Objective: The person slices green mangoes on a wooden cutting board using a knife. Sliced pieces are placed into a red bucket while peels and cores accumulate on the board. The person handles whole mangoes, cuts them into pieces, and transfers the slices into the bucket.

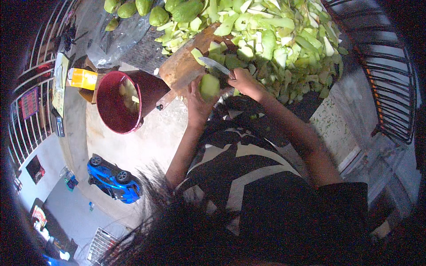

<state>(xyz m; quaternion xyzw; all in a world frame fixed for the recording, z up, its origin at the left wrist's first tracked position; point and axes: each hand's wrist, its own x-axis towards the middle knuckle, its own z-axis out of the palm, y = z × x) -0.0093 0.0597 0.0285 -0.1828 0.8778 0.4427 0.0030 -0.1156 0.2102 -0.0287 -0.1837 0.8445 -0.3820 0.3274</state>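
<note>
My left hand (pixel 198 104) is closed round a pale green piece of fruit or vegetable (pixel 209 86) with a flat cut face. It is held beside the near end of a worn wooden board (pixel 177 71). My right hand (pixel 246 83) grips a knife (pixel 215 65), its blade pointing left over the board, just above the held piece. A pale slice (pixel 198 57) lies by the blade tip; I cannot tell whether they touch. Beyond and to the right spreads a large heap of pale green slices and peels (pixel 270 40). Several whole green, pear-shaped fruits (pixel 158 16) lie at the far left.
A dark red bucket (pixel 137 111) with pale pieces inside stands left of my left hand. Near it are a yellow carton (pixel 83 79) and a clear plastic bag (pixel 108 46). A blue toy car (pixel 113 179) lies on the floor. Metal bars (pixel 390 84) stand at right.
</note>
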